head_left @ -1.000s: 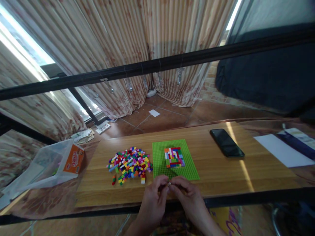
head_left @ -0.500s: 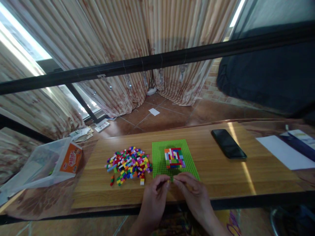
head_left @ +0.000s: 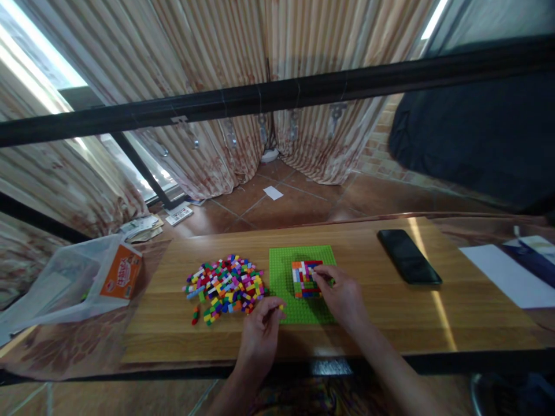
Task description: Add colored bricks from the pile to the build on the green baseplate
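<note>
"Green board (head_left: 281, 271): how far are we?"

"Our patch of bricks (head_left: 302, 278) stands on it, bare green around. That loose pile (head_left: 228, 283) remains unplaced. Our left hand (head_left: 261, 326) pinches a yellow brick (head_left: 281, 307); our right hand (head_left: 342, 292) is at the patch, gripping or not we cannot tell."

"Around us?"

"Wooden table (head_left: 381, 323), phone (head_left: 409, 257), curtains (head_left: 208, 58), tiled floor (head_left: 299, 196)."

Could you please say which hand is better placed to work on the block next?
Probably the right hand: its fingertips are at the block. The left hand, seemingly pinching a yellow brick, is by the near left corner of the baseplate.
</note>
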The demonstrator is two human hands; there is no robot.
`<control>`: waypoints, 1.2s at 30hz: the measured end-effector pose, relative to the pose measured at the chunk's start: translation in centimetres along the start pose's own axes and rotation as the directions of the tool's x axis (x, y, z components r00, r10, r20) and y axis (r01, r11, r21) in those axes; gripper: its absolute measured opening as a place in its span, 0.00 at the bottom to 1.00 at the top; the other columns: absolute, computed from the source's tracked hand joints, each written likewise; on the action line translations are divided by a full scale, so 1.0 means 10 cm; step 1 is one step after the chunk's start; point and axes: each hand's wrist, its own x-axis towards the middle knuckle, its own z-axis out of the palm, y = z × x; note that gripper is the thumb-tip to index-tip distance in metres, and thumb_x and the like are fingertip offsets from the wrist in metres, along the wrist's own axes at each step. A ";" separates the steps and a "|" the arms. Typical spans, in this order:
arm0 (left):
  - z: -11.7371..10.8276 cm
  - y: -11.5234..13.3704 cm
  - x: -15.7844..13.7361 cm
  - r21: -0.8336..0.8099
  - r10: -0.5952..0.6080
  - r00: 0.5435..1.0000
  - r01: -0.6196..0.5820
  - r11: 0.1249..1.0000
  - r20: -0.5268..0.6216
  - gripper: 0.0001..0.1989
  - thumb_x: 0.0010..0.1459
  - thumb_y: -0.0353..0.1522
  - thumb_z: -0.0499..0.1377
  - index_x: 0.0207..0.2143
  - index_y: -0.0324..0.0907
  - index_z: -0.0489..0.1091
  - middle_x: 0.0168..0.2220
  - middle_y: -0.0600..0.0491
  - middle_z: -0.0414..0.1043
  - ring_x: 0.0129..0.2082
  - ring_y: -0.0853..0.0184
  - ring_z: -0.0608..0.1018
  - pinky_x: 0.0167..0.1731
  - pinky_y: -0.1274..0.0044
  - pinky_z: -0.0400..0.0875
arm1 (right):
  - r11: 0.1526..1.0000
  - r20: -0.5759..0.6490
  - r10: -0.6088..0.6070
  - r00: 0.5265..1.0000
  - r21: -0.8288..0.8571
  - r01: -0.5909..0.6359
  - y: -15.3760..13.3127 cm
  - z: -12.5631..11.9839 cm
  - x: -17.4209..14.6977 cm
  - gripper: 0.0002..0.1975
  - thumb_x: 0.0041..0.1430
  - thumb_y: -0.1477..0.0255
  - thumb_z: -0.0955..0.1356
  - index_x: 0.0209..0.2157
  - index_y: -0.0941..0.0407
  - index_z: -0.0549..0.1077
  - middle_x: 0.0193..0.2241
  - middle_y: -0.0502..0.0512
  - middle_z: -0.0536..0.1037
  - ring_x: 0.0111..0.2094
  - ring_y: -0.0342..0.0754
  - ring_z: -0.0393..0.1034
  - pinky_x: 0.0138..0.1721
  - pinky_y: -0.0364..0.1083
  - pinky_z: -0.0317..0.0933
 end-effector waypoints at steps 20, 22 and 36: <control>-0.08 -0.20 0.02 0.022 0.030 0.999 -0.031 0.999 0.014 0.06 0.59 0.32 0.56 0.35 0.42 0.72 0.32 0.54 0.71 0.32 0.69 0.73 0.34 0.79 0.69 | 0.998 -0.096 -0.042 0.994 -0.050 0.037 0.11 0.04 0.03 0.13 0.60 0.60 0.66 0.35 0.54 0.77 0.34 0.55 0.80 0.34 0.50 0.73 0.39 0.49 0.65; -0.08 -0.18 0.02 0.035 0.036 0.999 -0.036 0.999 0.004 0.05 0.59 0.32 0.56 0.35 0.42 0.72 0.32 0.54 0.71 0.32 0.69 0.73 0.33 0.80 0.68 | 0.999 -0.113 -0.018 0.993 -0.042 0.013 0.13 0.03 0.04 0.13 0.60 0.60 0.66 0.36 0.54 0.77 0.34 0.56 0.79 0.36 0.50 0.72 0.39 0.49 0.64; -0.05 -0.15 0.14 0.013 0.054 0.997 -0.053 0.999 -0.060 0.05 0.59 0.32 0.57 0.37 0.42 0.72 0.33 0.53 0.73 0.33 0.69 0.74 0.34 0.80 0.69 | 0.997 -0.244 0.030 0.969 -0.058 -0.045 0.15 0.21 0.08 0.16 0.55 0.56 0.68 0.25 0.54 0.73 0.31 0.55 0.73 0.37 0.52 0.68 0.44 0.51 0.60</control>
